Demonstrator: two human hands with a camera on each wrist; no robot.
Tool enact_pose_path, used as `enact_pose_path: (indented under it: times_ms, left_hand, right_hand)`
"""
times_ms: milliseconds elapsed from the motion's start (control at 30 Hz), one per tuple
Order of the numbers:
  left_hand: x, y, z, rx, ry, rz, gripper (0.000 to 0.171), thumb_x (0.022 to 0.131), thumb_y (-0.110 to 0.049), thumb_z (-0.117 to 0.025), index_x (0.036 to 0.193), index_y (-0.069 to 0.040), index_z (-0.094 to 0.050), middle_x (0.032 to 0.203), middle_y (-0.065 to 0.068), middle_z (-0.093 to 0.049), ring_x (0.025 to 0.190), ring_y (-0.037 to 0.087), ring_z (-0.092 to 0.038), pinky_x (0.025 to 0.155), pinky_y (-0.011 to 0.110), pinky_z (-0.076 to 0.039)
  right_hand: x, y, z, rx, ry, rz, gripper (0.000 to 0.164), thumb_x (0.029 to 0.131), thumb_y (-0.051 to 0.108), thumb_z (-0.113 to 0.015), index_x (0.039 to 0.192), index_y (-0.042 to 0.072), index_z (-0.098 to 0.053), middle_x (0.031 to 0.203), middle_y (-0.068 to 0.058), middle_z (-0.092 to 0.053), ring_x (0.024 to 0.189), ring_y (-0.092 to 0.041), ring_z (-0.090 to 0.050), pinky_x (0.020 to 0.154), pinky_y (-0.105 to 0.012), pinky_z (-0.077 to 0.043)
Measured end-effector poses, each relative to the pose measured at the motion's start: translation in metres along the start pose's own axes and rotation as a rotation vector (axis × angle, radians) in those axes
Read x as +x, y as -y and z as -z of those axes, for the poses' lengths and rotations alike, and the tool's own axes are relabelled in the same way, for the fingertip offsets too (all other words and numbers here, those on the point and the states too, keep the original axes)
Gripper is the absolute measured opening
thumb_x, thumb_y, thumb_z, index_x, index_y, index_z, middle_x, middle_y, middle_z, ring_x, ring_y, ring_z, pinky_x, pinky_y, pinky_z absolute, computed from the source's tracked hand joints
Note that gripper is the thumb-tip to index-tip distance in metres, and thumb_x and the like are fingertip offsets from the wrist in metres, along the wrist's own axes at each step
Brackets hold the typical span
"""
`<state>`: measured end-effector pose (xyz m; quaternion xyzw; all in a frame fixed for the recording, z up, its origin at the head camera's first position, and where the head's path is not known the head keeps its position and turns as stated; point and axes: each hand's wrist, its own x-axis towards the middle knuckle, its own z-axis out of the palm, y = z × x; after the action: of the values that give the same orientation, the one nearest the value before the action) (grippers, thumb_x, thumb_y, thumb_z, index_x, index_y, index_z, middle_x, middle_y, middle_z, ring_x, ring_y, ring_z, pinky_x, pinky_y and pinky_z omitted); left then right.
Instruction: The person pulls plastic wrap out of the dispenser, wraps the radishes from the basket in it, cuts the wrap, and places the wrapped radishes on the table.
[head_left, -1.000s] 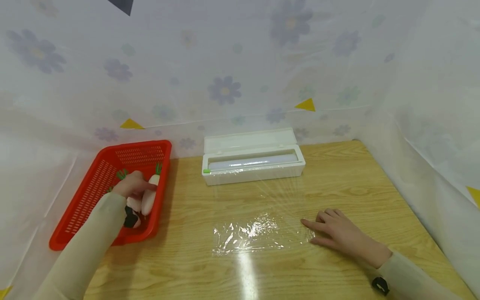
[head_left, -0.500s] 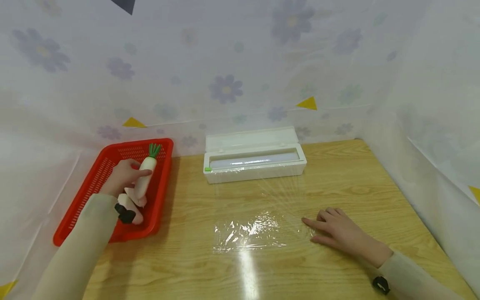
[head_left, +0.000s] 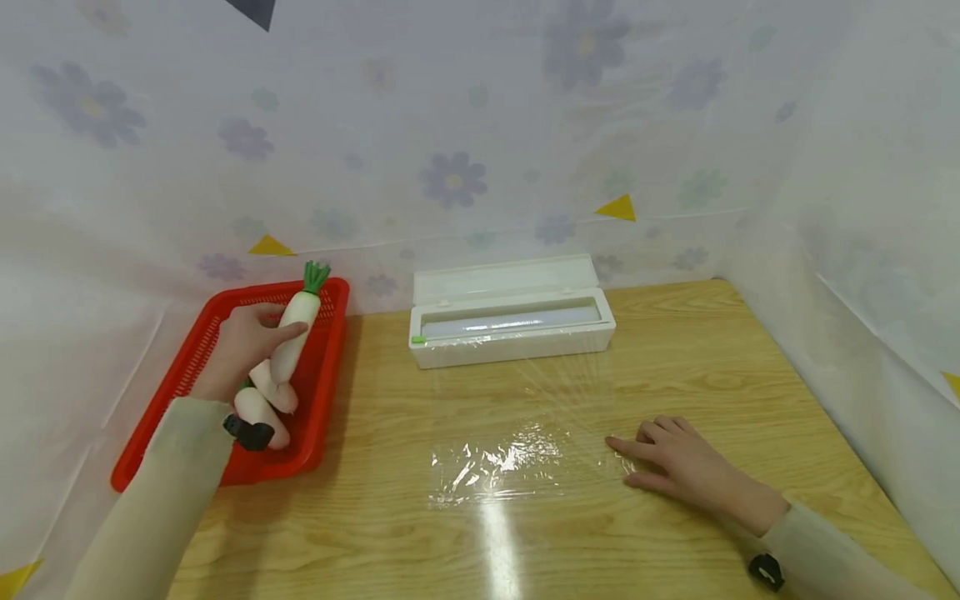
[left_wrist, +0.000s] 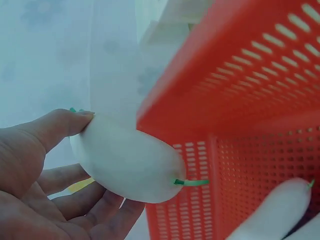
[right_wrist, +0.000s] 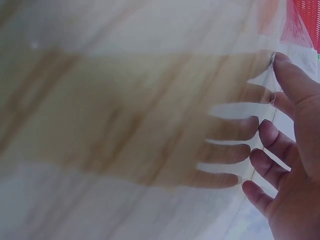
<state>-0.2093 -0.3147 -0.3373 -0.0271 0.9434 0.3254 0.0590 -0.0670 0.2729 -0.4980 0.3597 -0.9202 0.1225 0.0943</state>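
My left hand (head_left: 243,346) grips a white radish (head_left: 295,333) with green leaves, raised above the red basket (head_left: 330,400). In the left wrist view the thumb and fingers lie on either side of the radish (left_wrist: 130,160). Two more white radishes (head_left: 258,412) lie in the basket, partly behind the hand and wrist strap. At the right, my right hand (head_left: 675,458) rests on the table with its fingers loosely extended, the fingertips at the right edge of a sheet of cling film (head_left: 517,454). The right wrist view shows those fingertips touching the glossy surface.
A white cling film box (head_left: 513,346) stands at the back middle with its lid raised and the roll visible. The film runs from it over the wooden table (head_left: 390,542). A flower-patterned sheet (head_left: 450,108) encloses the back and sides.
My left hand has lifted the radish up from among the others in the basket, with its leaves now above the far rim. The right hand stays in place.
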Motion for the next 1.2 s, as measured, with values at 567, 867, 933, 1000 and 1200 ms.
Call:
enact_pose_path:
  times_ms: [567,867,933,1000,1200]
  left_hand:
    - [-0.024,-0.077,-0.046,0.04,0.051,-0.218,0.059,0.085,-0.038,-0.068,0.131,-0.004,-0.051,0.115,0.019,-0.062,0.099,0.031,-0.06,0.08,0.046,-0.051]
    - [-0.044,-0.102,-0.104,0.043,0.143,-0.379,0.045,0.08,-0.028,-0.075,0.119,-0.009,-0.062,0.102,0.008,-0.068,0.089,0.022,-0.063,0.072,0.037,-0.051]
    - [-0.05,-0.108,-0.117,0.051,0.161,-0.418,0.044,0.079,-0.026,-0.075,0.118,-0.009,-0.063,0.099,0.006,-0.068,0.087,0.02,-0.062,0.071,0.036,-0.05]
    - [-0.053,-0.113,-0.129,0.052,0.188,-0.451,0.044,0.079,-0.025,-0.076,0.118,-0.01,-0.063,0.098,0.004,-0.067,0.086,0.018,-0.061,0.071,0.034,-0.049]
    - [-0.061,-0.128,-0.161,0.029,0.263,-0.542,0.044,0.077,-0.021,-0.077,0.117,-0.009,-0.063,0.1,0.002,-0.066,0.086,0.015,-0.06,0.074,0.033,-0.049]
  right_hand:
    - [-0.004,0.002,0.0,-0.003,-0.022,0.008,0.053,0.079,0.045,-0.071,0.127,0.026,-0.06,0.081,0.018,-0.041,0.076,0.0,-0.029,0.072,-0.027,-0.028]
    - [-0.005,0.001,-0.001,0.0,-0.012,0.001,0.053,0.079,0.046,-0.07,0.127,0.028,-0.06,0.081,0.018,-0.042,0.076,-0.002,-0.031,0.073,-0.028,-0.029]
    - [-0.006,0.001,-0.001,0.002,-0.011,0.0,0.053,0.079,0.047,-0.07,0.127,0.028,-0.06,0.081,0.018,-0.042,0.076,-0.002,-0.031,0.073,-0.029,-0.029]
    - [-0.007,0.0,-0.001,0.007,-0.012,0.0,0.053,0.079,0.047,-0.07,0.127,0.028,-0.06,0.081,0.018,-0.042,0.076,-0.002,-0.031,0.073,-0.029,-0.029]
    - [-0.008,-0.002,-0.002,0.017,-0.025,0.004,0.053,0.079,0.046,-0.07,0.128,0.028,-0.059,0.081,0.017,-0.042,0.076,-0.001,-0.031,0.072,-0.029,-0.028]
